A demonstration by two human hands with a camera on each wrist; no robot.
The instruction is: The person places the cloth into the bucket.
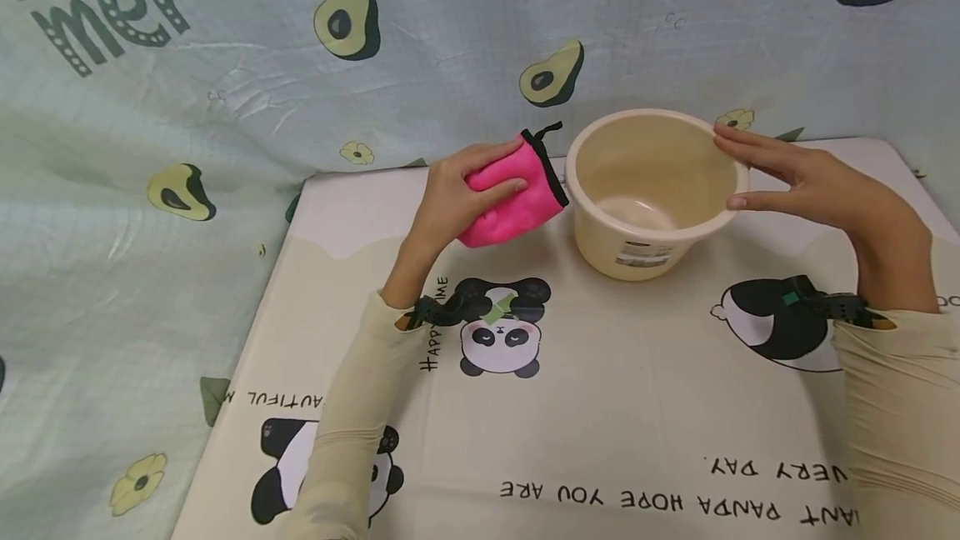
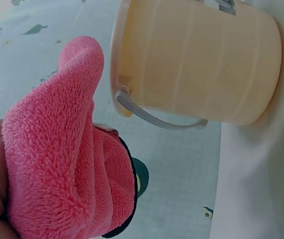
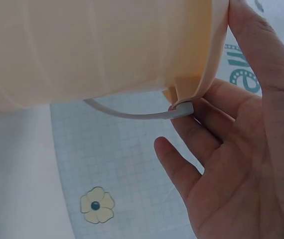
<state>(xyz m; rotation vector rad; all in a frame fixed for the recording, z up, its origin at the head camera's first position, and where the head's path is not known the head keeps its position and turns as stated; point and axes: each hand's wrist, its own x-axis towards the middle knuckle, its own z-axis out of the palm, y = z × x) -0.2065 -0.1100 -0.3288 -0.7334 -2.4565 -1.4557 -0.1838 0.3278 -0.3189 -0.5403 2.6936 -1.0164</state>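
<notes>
My left hand (image 1: 457, 190) grips a bright pink microfiber cloth (image 1: 506, 198), fluffy, with black edging and a small black loop. It is held just left of the bucket's rim. In the left wrist view the pink cloth (image 2: 57, 144) covers most of the fingers. A cream plastic bucket (image 1: 626, 252) stands upright on the table, its bottom visible inside and a label on its side. My right hand (image 1: 802, 177) rests its extended fingers and thumb against the right rim. In the right wrist view those fingers (image 3: 216, 134) lie beside the end of the grey bucket handle (image 3: 132, 115).
The table (image 1: 637, 407) wears a cream cover printed with pandas and lettering. Behind it and to the left hangs a pale curtain (image 1: 450, 48) with avocado and flower prints, close behind the bucket. A dark strap circles each wrist.
</notes>
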